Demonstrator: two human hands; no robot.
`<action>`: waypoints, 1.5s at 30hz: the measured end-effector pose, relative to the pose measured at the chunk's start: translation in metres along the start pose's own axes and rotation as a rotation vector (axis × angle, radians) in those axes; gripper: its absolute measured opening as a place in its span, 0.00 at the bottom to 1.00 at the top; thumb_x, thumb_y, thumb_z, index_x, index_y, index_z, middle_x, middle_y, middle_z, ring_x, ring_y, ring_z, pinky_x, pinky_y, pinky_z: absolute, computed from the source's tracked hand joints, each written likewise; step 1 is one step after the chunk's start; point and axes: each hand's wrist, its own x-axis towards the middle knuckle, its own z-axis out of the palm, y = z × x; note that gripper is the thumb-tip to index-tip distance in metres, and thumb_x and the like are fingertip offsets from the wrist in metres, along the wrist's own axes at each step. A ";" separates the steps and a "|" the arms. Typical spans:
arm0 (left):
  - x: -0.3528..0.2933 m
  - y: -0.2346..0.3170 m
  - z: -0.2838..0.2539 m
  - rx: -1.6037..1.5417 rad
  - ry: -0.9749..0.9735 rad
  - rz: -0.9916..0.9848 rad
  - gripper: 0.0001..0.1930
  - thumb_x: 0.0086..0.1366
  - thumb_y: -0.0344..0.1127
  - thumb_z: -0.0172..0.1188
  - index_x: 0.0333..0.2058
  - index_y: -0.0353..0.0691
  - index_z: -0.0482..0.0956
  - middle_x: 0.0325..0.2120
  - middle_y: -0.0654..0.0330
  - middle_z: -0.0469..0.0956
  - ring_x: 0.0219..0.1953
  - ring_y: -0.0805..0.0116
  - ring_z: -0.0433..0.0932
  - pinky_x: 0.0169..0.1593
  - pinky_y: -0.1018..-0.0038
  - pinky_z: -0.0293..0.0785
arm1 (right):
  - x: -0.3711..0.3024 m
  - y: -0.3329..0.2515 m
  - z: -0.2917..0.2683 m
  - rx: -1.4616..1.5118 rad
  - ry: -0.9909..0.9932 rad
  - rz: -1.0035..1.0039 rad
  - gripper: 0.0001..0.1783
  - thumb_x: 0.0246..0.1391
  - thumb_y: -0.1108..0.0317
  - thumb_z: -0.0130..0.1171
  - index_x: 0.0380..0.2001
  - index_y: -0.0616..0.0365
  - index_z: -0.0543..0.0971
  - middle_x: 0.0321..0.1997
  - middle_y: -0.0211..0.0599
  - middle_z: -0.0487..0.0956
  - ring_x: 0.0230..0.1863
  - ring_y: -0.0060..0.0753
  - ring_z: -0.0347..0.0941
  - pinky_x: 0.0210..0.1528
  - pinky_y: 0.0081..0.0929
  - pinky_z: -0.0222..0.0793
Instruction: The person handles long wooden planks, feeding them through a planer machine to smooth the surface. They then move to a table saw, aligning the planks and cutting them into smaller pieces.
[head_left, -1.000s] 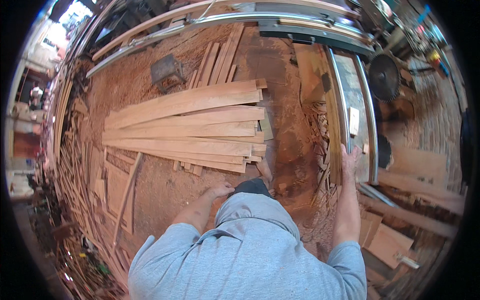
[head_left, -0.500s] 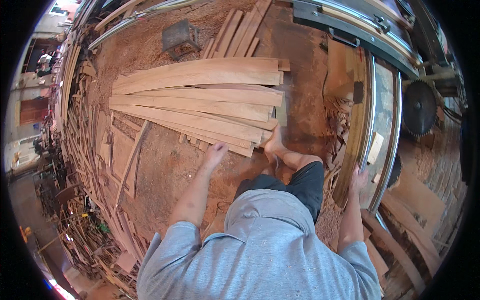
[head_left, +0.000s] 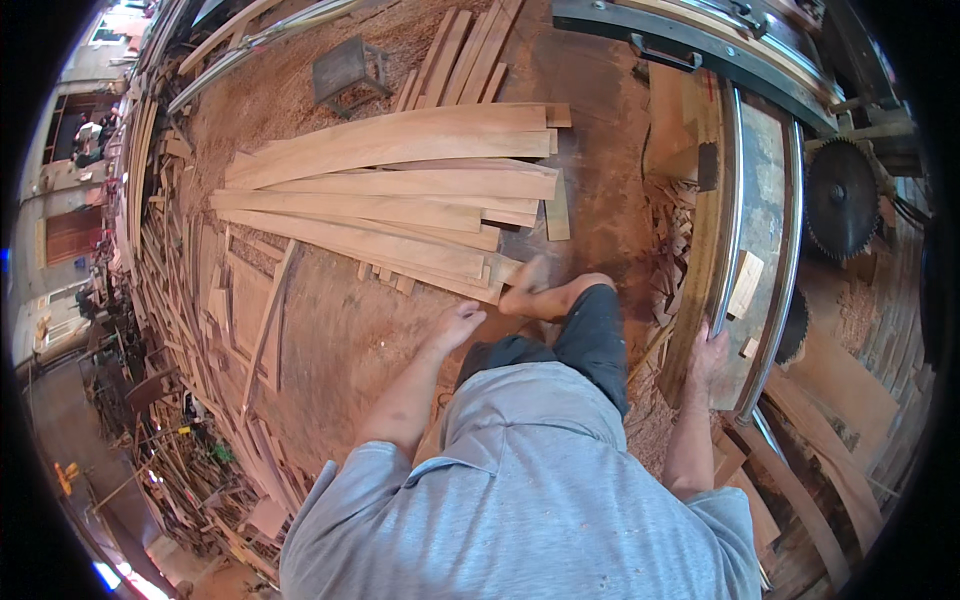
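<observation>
My right hand (head_left: pixel 709 352) is wrapped around the shiny metal rail (head_left: pixel 728 245) along the near edge of a saw's sliding table, on the right. Out in front of my body, my left hand (head_left: pixel 460 323) hangs in the air with curled fingers and no visible object in it. It is nearest to the right ends of a fanned pile of long, pale wooden boards (head_left: pixel 400 185) on the floor. My bare foot (head_left: pixel 527 283) is against the near right ends of these boards.
Two offcuts, the larger a pale block (head_left: pixel 745 284), lie on the sliding table beside my right hand. A toothed circular saw blade (head_left: pixel 842 198) stands farther right. Beyond the boards are a dark stool (head_left: pixel 345 72) and more planks (head_left: pixel 465 55). Scrap wood (head_left: pixel 190 330) heaps up at left.
Some middle boards have slid left, their right ends now more staggered. My foot has shifted left and my left hand slightly right and nearer. My right hand stays on the rail.
</observation>
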 end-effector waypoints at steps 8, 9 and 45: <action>0.021 -0.066 -0.024 -0.069 0.079 -0.041 0.28 0.70 0.49 0.62 0.60 0.34 0.75 0.55 0.52 0.80 0.54 0.63 0.80 0.58 0.68 0.75 | 0.013 0.008 -0.002 0.162 -0.076 -0.070 0.27 0.60 0.47 0.64 0.42 0.66 0.78 0.37 0.58 0.81 0.41 0.60 0.78 0.46 0.49 0.72; 0.015 -0.076 -0.028 -0.117 0.070 -0.066 0.28 0.70 0.49 0.62 0.60 0.34 0.76 0.55 0.52 0.81 0.53 0.63 0.80 0.57 0.69 0.75 | 0.007 0.010 -0.010 0.196 -0.083 -0.076 0.27 0.60 0.48 0.64 0.43 0.66 0.79 0.36 0.57 0.81 0.40 0.59 0.78 0.46 0.49 0.72; -0.055 -0.093 -0.080 -0.070 0.119 -0.105 0.28 0.67 0.51 0.64 0.56 0.35 0.80 0.52 0.51 0.83 0.51 0.61 0.82 0.53 0.66 0.78 | 0.007 0.024 0.007 0.117 -0.034 -0.116 0.28 0.58 0.42 0.63 0.38 0.62 0.78 0.33 0.59 0.81 0.36 0.66 0.77 0.40 0.56 0.71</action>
